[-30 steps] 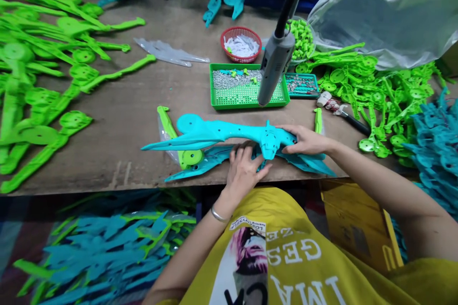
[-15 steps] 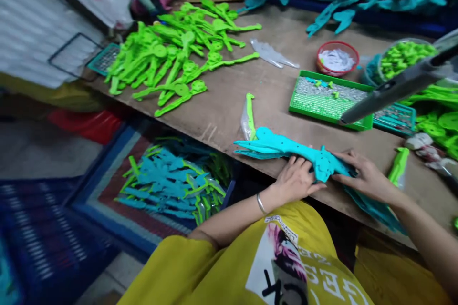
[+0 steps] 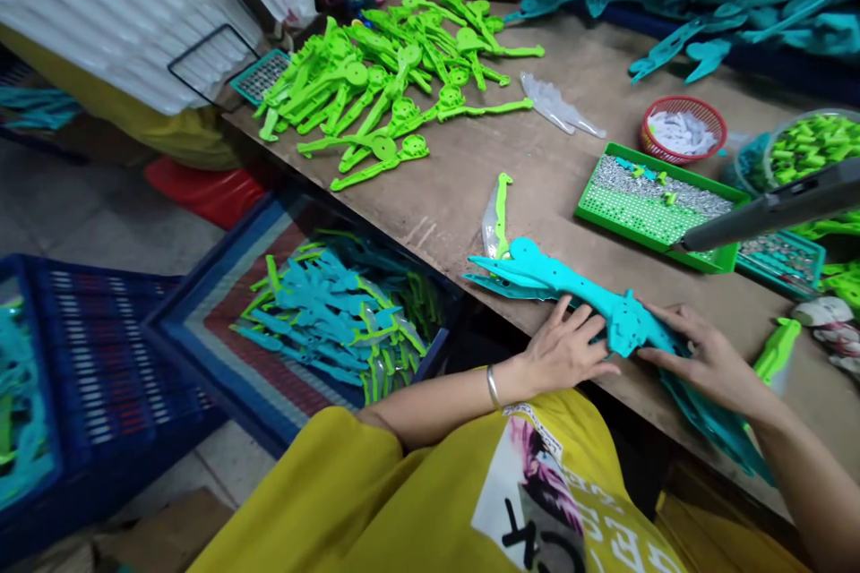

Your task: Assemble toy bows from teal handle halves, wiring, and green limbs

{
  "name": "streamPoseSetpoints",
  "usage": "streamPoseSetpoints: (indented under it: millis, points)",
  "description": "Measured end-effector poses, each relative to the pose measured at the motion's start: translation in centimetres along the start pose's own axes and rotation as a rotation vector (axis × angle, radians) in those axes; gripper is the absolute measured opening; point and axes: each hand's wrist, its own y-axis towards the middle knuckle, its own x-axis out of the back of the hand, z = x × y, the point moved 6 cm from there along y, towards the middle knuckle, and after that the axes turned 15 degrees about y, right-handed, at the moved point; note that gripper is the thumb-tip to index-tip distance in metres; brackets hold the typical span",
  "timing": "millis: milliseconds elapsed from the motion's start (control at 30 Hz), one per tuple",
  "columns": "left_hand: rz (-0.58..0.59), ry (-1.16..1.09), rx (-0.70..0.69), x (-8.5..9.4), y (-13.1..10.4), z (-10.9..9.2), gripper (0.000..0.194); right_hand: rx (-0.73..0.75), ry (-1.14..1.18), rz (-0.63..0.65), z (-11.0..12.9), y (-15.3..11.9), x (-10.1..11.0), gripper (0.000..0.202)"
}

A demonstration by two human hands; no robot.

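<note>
A long teal plastic piece (image 3: 584,285) lies at the table's front edge, with pointed blades at its left end and small holes along its body. My left hand (image 3: 568,345) rests against its near side, fingers spread, and the fingertips touch its edge. Around the right part of the piece, my right hand (image 3: 705,356) is closed, thumb on the near side and fingers on the far side. More teal plastic (image 3: 716,421) extends below my right wrist, partly hidden. A green-handled piece with a clear blade (image 3: 499,215) stands out behind the teal piece's left end.
Bright green plastic parts (image 3: 376,76) are heaped at the back left. A green tray of screws (image 3: 662,206), a red basket (image 3: 683,127) and a dark powered screwdriver (image 3: 772,206) are on the right. Below the table's edge, a blue crate (image 3: 221,358) holds teal and green pieces.
The camera view has turned, so the scene sits further right in the picture. My left hand's fingers have spread apart somewhat; my right hand keeps its hold on the teal piece.
</note>
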Motion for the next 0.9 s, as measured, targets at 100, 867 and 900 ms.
streamPoseSetpoints:
  millis: [100,867,900]
  points:
    - [-0.213,-0.071,-0.031,1.9,-3.1,1.1,0.026,0.002,0.003,0.004,0.2,0.1,-0.1,0.070]
    - [0.350,-0.930,0.967,2.8,-2.6,23.2,0.056,0.098,-0.135,0.032,0.7,0.0,-0.8,0.073]
    - [0.375,-0.794,0.911,3.3,-2.0,23.5,0.059,0.103,-0.145,0.024,0.8,0.0,-0.8,0.073]
